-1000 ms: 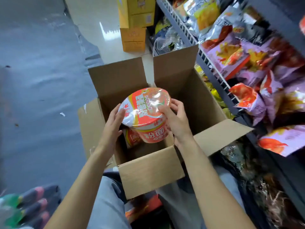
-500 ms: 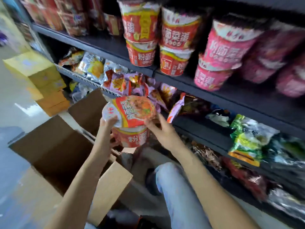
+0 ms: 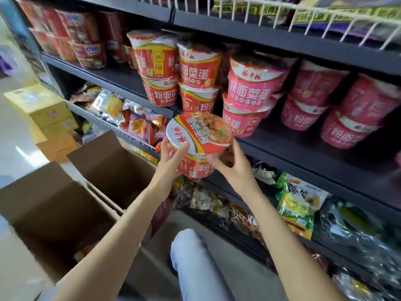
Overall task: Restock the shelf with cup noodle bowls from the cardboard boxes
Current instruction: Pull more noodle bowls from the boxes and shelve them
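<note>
I hold a red-orange cup noodle bowl (image 3: pixel 200 135) with a white and red lid between both hands, in front of the dark shelf (image 3: pixel 303 155). My left hand (image 3: pixel 171 157) grips its left side, my right hand (image 3: pixel 230 168) its right and underside. The bowl is tilted with its lid towards me. Just above it on the shelf stand stacked red bowls (image 3: pixel 198 83) and pink bowls (image 3: pixel 251 92), two high. The open cardboard box (image 3: pixel 54 205) is at lower left, with a bit of another bowl showing inside.
Snack bags (image 3: pixel 134 120) fill a wire-fronted shelf left of the bowl. More bags (image 3: pixel 301 203) lie on the lower shelves. Yellow cartons (image 3: pixel 45 109) stand on the floor at left. A white wire rack (image 3: pixel 303 16) runs above. My knee in light jeans (image 3: pixel 195 257) is below.
Both hands lifted the bowl out of the box and up to the shelf of stacked bowls. My view swung from the box to the shelf.
</note>
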Demonstrator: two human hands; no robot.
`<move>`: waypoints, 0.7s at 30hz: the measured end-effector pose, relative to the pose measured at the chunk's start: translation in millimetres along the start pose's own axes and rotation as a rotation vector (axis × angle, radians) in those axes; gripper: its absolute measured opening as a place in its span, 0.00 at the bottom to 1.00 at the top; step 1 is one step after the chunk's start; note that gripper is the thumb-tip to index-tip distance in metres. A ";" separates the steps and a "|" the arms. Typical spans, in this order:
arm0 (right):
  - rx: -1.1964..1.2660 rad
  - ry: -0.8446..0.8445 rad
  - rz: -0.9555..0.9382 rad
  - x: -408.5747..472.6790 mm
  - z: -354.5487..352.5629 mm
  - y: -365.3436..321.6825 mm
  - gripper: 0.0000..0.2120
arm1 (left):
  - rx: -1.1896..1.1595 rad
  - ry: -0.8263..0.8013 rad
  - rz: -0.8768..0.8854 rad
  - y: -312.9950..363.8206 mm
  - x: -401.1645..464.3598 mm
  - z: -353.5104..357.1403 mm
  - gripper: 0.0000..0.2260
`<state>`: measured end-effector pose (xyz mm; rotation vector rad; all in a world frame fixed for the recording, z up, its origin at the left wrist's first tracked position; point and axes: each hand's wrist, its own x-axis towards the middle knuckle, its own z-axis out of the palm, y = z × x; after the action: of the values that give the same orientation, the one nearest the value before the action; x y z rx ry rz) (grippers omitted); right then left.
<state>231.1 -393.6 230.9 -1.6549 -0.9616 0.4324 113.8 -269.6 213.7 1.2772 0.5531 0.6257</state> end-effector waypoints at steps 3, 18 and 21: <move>0.034 -0.065 -0.059 36.7 15.9 3.3 0.43 | 0.206 -0.060 0.133 -1.0 20.0 -39.9 0.46; 0.012 0.019 -0.212 285.3 267.2 -11.6 0.33 | 0.529 0.517 0.335 39.8 239.4 -256.7 0.51; -0.094 0.040 -0.209 324.0 294.6 -5.1 0.36 | 0.538 0.458 0.337 49.1 286.0 -266.3 0.47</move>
<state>214.9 43.4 206.6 -1.6206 -1.1258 0.2154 128.4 123.7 197.3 1.7646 0.9361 1.1158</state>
